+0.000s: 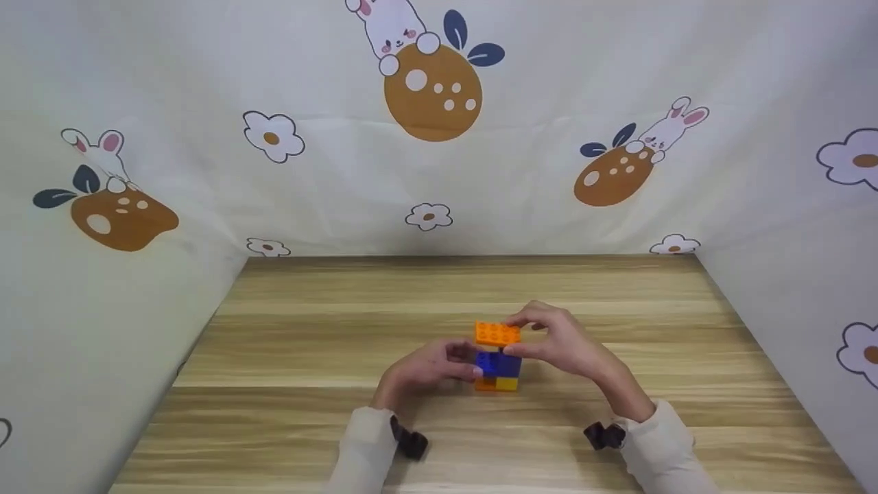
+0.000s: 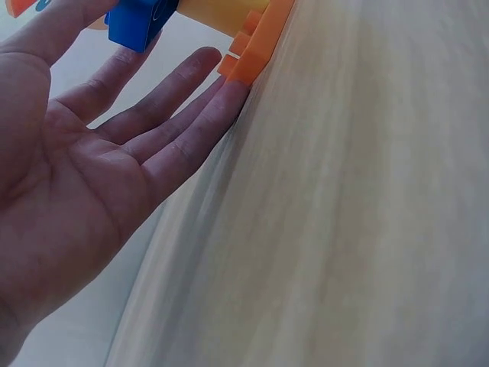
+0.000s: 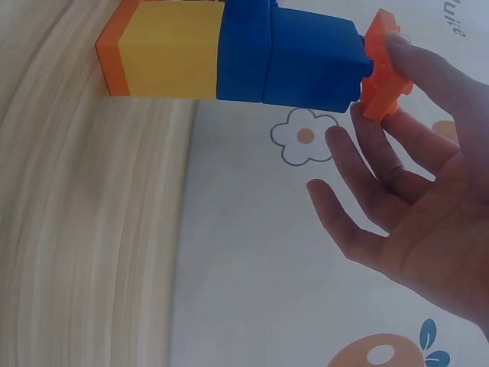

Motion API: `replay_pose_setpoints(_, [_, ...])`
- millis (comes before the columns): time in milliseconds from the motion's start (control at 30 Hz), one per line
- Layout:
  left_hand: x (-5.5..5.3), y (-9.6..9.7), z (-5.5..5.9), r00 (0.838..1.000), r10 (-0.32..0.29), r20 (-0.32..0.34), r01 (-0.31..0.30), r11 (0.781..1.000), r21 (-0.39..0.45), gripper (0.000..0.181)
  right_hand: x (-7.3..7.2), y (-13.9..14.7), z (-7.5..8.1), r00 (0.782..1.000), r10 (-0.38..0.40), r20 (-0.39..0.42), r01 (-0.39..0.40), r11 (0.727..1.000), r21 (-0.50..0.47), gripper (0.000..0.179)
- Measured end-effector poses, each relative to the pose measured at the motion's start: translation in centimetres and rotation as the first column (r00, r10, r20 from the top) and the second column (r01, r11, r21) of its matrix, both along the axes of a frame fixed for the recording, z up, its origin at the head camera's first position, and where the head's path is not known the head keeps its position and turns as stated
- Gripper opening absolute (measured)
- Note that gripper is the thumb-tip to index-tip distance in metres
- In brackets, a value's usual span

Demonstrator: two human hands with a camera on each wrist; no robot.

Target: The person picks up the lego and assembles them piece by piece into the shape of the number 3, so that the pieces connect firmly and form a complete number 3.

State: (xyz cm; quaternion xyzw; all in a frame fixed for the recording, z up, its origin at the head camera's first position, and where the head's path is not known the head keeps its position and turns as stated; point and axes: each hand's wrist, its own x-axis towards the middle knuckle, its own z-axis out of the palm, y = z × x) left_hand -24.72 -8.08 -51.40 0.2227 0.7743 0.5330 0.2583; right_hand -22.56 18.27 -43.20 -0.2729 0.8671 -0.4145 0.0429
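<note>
A small stack of toy building bricks stands on the wooden table. It has a flat orange brick [image 3: 112,53] at the bottom, a yellow brick [image 3: 172,50] above that, and blue bricks [image 3: 313,57] on top. My right hand [image 1: 562,343] pinches another flat orange brick [image 1: 497,333] by its edge, thumb against fingers, right at the studs of the uppermost blue brick. From the left, my left hand [image 1: 435,362] steadies the stack, thumb and forefinger about a blue brick [image 2: 137,24]. Its lower fingers reach the orange bottom brick [image 2: 263,42].
The wood-grain table [image 1: 309,322] stretches around the stack. Pale cloth walls [image 1: 329,185] printed with rabbits, fruit and flowers rise at the back and both sides. Dark wrist-worn devices [image 1: 411,442] sit at both cuffs.
</note>
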Motion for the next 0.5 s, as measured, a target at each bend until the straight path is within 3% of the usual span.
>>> replay_pose_setpoints(500, [0.10, 0.01, 0.11, 1.000, 0.026, 0.007, -0.026, 0.999, -0.038, 0.052, 0.07, 0.07, -0.09, 1.000, -0.011, 0.001, 0.011, 0.998, 0.063, 0.037])
